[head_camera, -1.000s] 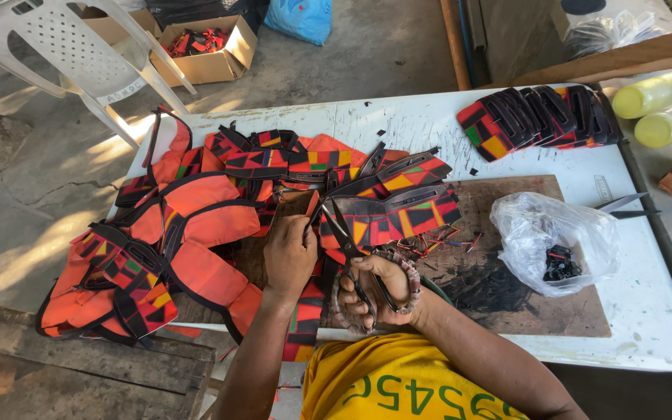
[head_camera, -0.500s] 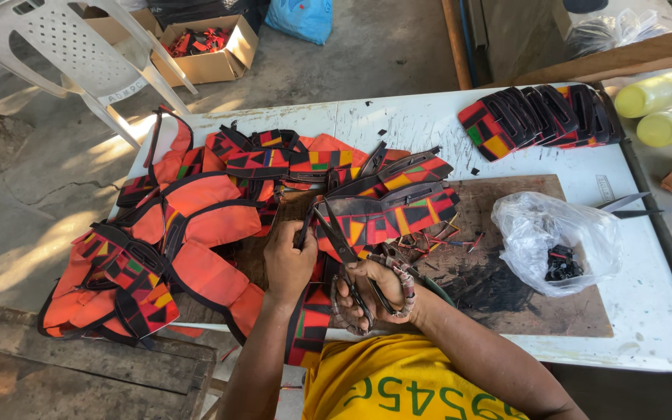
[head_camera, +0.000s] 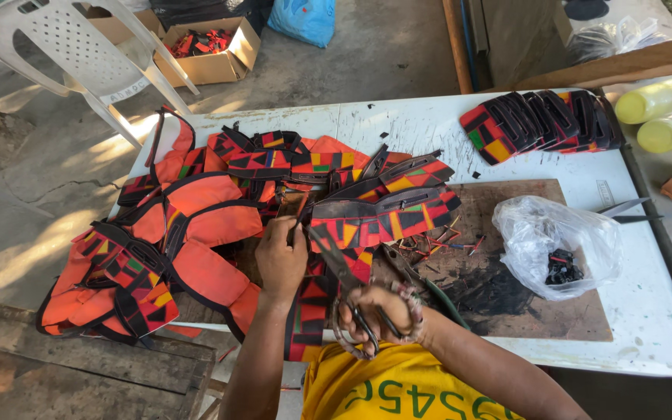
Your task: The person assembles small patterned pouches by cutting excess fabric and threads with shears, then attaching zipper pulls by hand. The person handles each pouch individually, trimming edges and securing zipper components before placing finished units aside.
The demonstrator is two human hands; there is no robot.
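Note:
My right hand (head_camera: pixel 379 311) grips large scissors (head_camera: pixel 340 268) by their wrapped handles, the blades pointing up and left toward a narrow strip. My left hand (head_camera: pixel 280 253) pinches that thin orange strip (head_camera: pixel 302 206) at the edge of a patterned red, black and yellow fabric piece (head_camera: pixel 383 218). Both hands work over a heap of orange and patterned strapped bags (head_camera: pixel 188 233) on the white table (head_camera: pixel 647 311).
A brown cutting board (head_camera: pixel 569 311) carries a clear plastic bag (head_camera: pixel 554 241) and trimmed scraps. A stack of patterned pieces (head_camera: pixel 538 120) lies at the back right, with yellow bottles (head_camera: pixel 663 113) and another pair of scissors (head_camera: pixel 624 210). A white plastic chair (head_camera: pixel 71 54) and cardboard box (head_camera: pixel 211 50) stand on the floor.
My right hand with the scissors has shifted slightly down and right; the left hand still holds the strip near the blades.

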